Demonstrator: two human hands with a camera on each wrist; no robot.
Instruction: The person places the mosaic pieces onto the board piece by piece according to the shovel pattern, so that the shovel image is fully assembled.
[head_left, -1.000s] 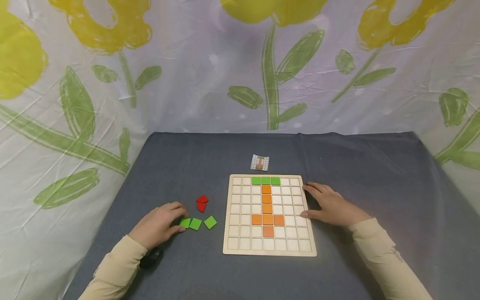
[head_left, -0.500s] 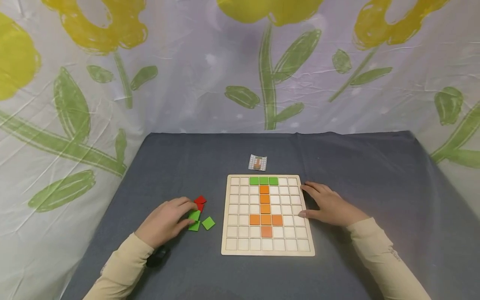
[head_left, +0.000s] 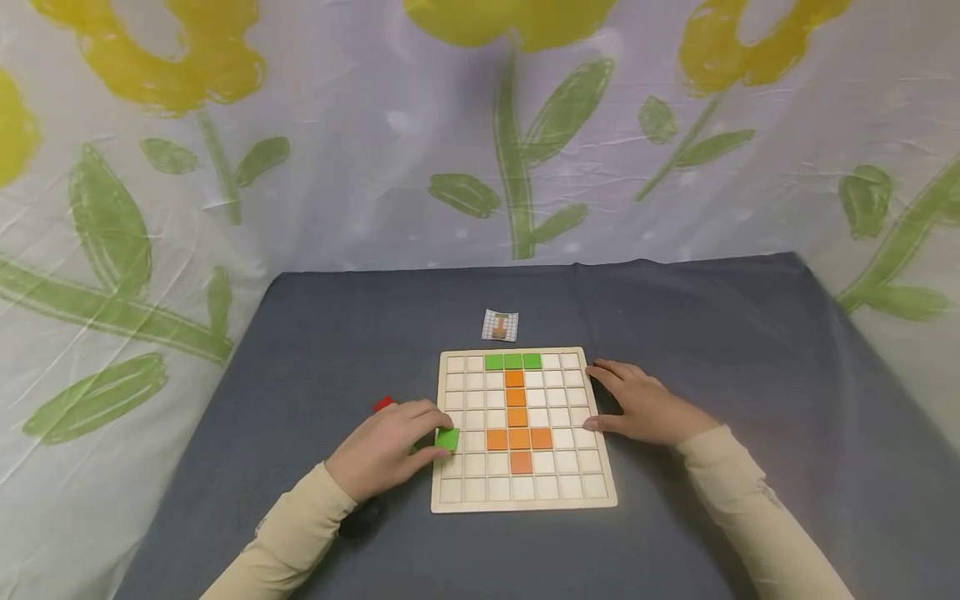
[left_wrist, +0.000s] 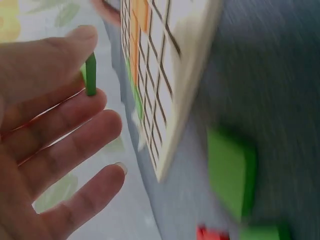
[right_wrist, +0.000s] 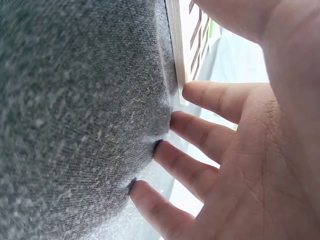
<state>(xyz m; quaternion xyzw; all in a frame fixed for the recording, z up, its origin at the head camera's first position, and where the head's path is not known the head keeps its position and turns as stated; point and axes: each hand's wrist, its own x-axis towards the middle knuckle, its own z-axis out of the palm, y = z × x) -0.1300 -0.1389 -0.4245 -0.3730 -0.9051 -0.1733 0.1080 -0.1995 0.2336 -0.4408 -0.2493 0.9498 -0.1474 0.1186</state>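
Pinching a green tile (head_left: 447, 439) between thumb and fingers of the left grip (head_left: 390, 450), over the left edge of the wooden board (head_left: 562, 486) in the head view, yet apart from it in the left wrist view, seen there edge-on. Showing plainly in the left wrist view, but mostly blocked in the head view by the left grip: a loose green piece (left_wrist: 227, 172) and part of another green piece (left_wrist: 260, 233), both blurred. Resting the right grip (head_left: 647, 407), relaxed and grasping nothing, at the right edge of the board. In the right wrist view, pressing fingertips (right_wrist: 172, 157) into the cloth of the desk (head_left: 337, 333), dimpling it. Round about: a red piece (head_left: 383, 403), partly covered by the left grip; a small paper card (head_left: 499, 326) with a printed grid, just beyond the board; farther back, a wrinkled curtain (head_left: 360, 167) with yellow flowers and green leaves. Made of pale wood, square, cut into shallow cells, with three green squares (head_left: 513, 362) in the far row and orange squares (head_left: 517, 398) in a cross-like column, all flat and thin, above dark, woven-looking fabric
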